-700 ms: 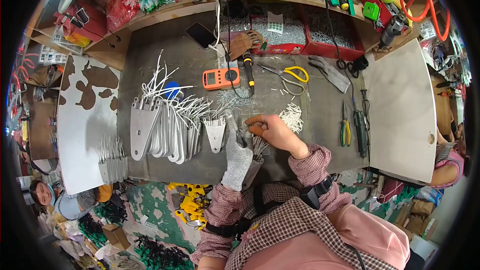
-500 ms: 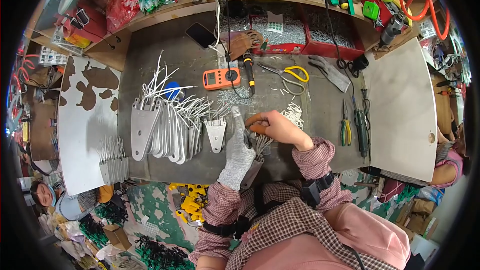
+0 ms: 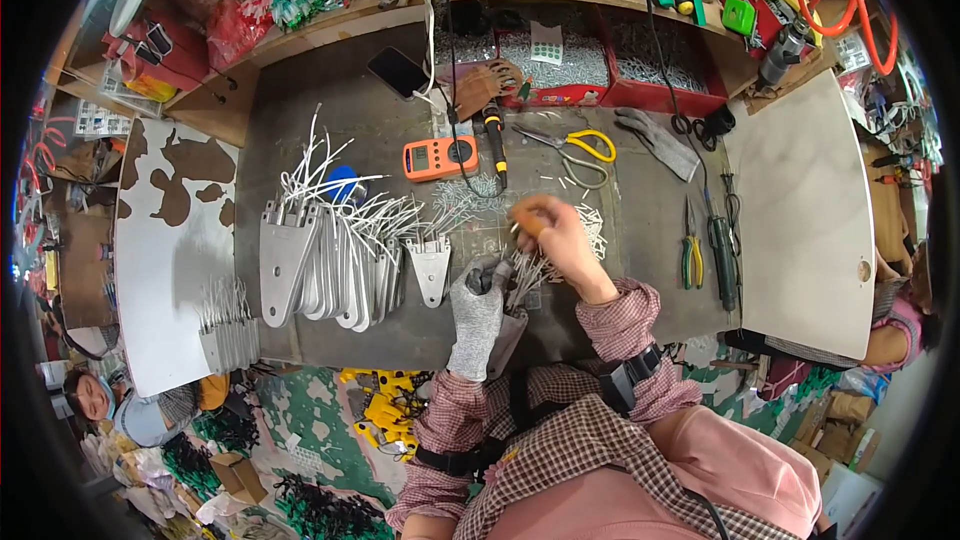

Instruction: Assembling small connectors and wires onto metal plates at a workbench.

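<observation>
My left hand [image 3: 476,308], in a grey glove, grips a flat metal plate [image 3: 508,332] with a bunch of white wires [image 3: 524,270] sticking up from it, at the near edge of the dark workbench [image 3: 400,335]. My right hand [image 3: 553,236] is bare and hovers just above those wires, fingers pinched around a small white piece; what it is I cannot make out. Just to the left lies a single trapezoid metal plate [image 3: 430,267] with wires. A fanned row of similar plates [image 3: 325,262] lies further left.
An orange multimeter [image 3: 440,157], a soldering iron [image 3: 494,140], yellow-handled scissors [image 3: 580,148] and loose white tubes [image 3: 590,230] lie behind my hands. Pliers and a screwdriver [image 3: 708,250] lie to the right. A white board [image 3: 805,210] flanks the bench; another person's arm [image 3: 890,340] shows beyond it.
My right hand has lifted slightly up and away from the wire bunch toward the loose white tubes. The gloved left hand has kept the plate in place.
</observation>
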Available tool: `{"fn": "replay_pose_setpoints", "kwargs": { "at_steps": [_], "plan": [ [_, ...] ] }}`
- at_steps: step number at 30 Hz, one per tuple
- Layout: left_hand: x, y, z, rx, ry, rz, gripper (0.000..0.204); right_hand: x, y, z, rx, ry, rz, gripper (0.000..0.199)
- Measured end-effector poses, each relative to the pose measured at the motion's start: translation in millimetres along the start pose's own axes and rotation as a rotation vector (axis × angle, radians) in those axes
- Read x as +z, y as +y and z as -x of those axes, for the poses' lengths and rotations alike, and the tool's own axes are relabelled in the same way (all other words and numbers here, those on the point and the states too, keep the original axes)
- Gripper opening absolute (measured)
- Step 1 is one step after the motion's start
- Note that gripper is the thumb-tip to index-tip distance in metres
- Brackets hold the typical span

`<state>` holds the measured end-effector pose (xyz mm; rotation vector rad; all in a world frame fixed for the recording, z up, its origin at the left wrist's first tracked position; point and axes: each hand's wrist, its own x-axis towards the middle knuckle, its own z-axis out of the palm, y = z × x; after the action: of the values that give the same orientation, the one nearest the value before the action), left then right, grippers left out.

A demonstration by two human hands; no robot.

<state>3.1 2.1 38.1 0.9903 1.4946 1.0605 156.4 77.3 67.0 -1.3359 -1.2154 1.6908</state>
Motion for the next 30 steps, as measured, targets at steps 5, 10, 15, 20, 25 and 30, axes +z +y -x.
{"fn": "replay_pose_setpoints", "kwargs": {
  "at_steps": [5,10,15,20,25,30],
  "plan": [
    [0.0,-2.3,-3.2,0.019,0.032,-0.027,0.021,6.0,8.9,6.6,-0.123,0.112,-0.246,0.032],
    [0.3,-12.7,-8.0,-0.020,-0.016,0.060,0.022,14.1,2.6,9.8,-0.120,0.085,-0.294,0.040],
    [1.4,-13.9,-8.1,0.065,0.007,0.094,0.020,13.8,2.7,8.6,-0.140,0.067,-0.269,0.040],
    [1.1,-5.2,-7.4,0.004,-0.021,0.158,0.018,9.1,6.0,8.5,-0.166,0.076,-0.249,0.041],
    [1.9,-6.6,-6.1,-0.038,-0.042,0.203,0.017,11.8,2.1,9.6,-0.162,0.065,-0.235,0.041],
    [4.2,3.1,-5.5,-0.018,-0.044,0.068,0.019,10.1,-1.6,10.2,-0.216,0.043,-0.124,0.041]
  ]
}}
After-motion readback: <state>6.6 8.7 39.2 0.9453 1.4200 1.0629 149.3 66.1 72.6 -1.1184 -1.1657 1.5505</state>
